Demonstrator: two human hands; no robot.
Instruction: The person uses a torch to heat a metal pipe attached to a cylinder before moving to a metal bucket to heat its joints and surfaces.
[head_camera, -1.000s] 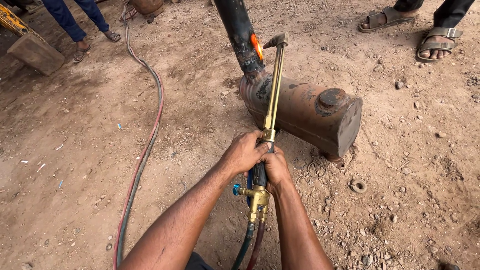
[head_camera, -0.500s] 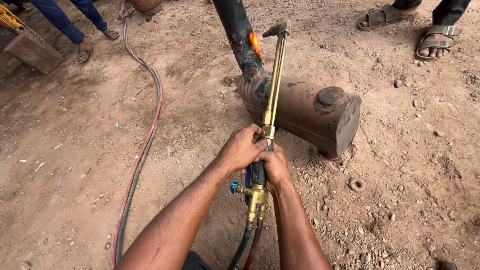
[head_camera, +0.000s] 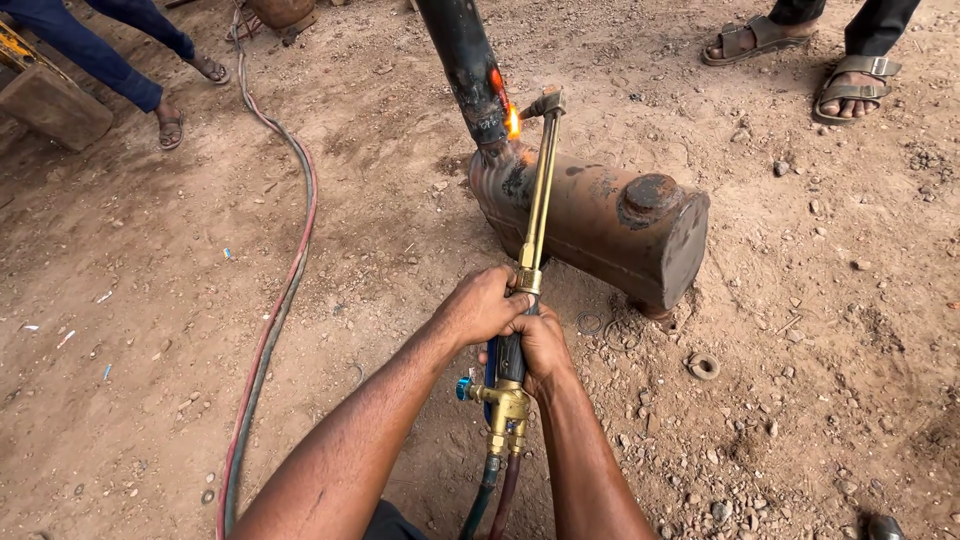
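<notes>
Both my hands grip a brass cutting torch (head_camera: 536, 205) that points away from me. My left hand (head_camera: 482, 304) wraps the front of the handle, my right hand (head_camera: 540, 345) holds it just behind. The torch head throws an orange flame (head_camera: 513, 121) onto a blackened pipe (head_camera: 464, 62), where a spot glows red. That pipe rises out of a rusty metal cylinder (head_camera: 600, 222) lying on the dirt. Brass valves and two hoses (head_camera: 495, 480) leave the torch's rear end between my forearms.
A red and dark hose pair (head_camera: 275, 310) snakes across the dirt on the left. One person's sandalled feet (head_camera: 795, 55) stand at top right; another person's legs in blue trousers (head_camera: 110, 50) at top left beside a wooden block (head_camera: 52, 105). Metal rings (head_camera: 703, 366) lie near the cylinder.
The flame spot on the pipe has grown brighter and the torch tip sits slightly closer to the pipe. My hands keep the same grip.
</notes>
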